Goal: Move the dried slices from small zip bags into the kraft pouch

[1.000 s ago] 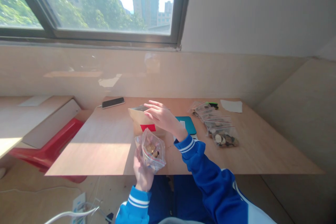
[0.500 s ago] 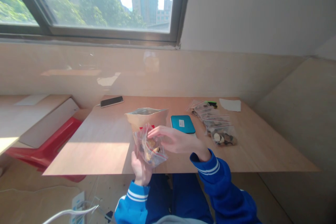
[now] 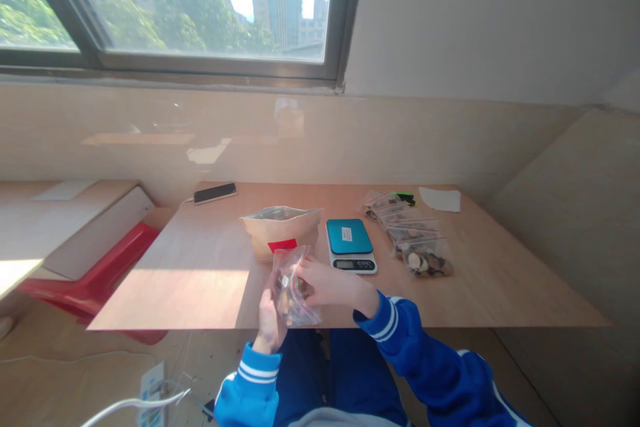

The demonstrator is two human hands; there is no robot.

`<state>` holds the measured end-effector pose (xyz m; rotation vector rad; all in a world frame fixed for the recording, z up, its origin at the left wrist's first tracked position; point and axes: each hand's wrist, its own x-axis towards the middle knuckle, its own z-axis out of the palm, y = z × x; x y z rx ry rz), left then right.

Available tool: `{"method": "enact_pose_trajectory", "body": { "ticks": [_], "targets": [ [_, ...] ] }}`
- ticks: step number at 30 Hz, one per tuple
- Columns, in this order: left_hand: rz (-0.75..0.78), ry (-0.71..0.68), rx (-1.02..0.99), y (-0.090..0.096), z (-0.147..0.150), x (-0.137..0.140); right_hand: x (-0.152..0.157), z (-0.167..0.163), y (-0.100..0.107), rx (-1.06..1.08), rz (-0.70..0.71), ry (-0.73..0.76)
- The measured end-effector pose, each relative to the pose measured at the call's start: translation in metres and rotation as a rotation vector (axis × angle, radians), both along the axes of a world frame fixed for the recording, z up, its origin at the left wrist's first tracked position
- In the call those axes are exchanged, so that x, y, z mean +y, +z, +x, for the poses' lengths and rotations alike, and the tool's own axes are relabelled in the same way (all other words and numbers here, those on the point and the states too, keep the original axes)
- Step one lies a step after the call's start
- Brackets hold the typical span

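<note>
Near the table's front edge, my left hand (image 3: 271, 320) grips a clear zip bag (image 3: 295, 312) from its left side. Inside the bag are brownish pieces that I cannot name. My right hand (image 3: 333, 283) reaches in at the bag's open top, its fingers down inside and partly hidden by the plastic, so what they hold does not show. Just behind stands a kraft paper pouch (image 3: 257, 232) with a red label, its mouth open. A kitchen scale (image 3: 350, 238) with a blue-green plate and a dark display sits to the right of the pouch.
Several filled zip bags (image 3: 425, 257) lie overlapping in a row on the right. Behind them are a green and black item (image 3: 404, 198) and white paper (image 3: 440, 199). A phone (image 3: 215, 193) lies at the back left. A red stool (image 3: 110, 273) stands left of the table (image 3: 500, 280).
My right hand has moved from above the bag's front down into its opening. The bag has shifted slightly right, and the scale's display has come into view.
</note>
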<state>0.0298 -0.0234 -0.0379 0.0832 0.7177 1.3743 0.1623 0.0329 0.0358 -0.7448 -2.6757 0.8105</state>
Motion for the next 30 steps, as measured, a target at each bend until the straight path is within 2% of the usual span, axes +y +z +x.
{"method": "enact_pose_trajectory", "body": {
  "ticks": [4, 8, 12, 15, 20, 23, 26, 30],
  "targets": [
    [0.017, 0.015, 0.025, 0.002, 0.000, 0.000, -0.003, -0.001, -0.007, -0.015, 0.006, -0.023],
    [0.055, 0.059, 0.040, 0.000, 0.001, 0.001, -0.006, -0.001, -0.013, -0.027, 0.048, 0.016],
    [0.029, 0.061, 0.039, -0.003, 0.001, 0.000, -0.008, -0.002, -0.013, -0.043, 0.053, 0.045],
    [0.024, 0.051, 0.032, -0.003, 0.001, -0.002, -0.008, 0.000, -0.005, 0.002, -0.054, 0.028],
    [0.029, -0.006, -0.068, -0.001, -0.002, -0.002, -0.003, 0.016, 0.020, 0.225, -0.304, -0.009],
    [0.057, -0.033, -0.096, -0.003, -0.004, -0.002, 0.008, 0.023, 0.039, 0.344, -0.359, -0.045],
    [0.021, -0.043, -0.079, -0.006, -0.003, -0.004, 0.028, 0.015, 0.052, 0.544, -0.259, -0.176],
    [0.038, -0.049, -0.056, -0.009, 0.001, -0.007, 0.056, -0.011, 0.053, 0.720, 0.042, -0.333]
  ]
}}
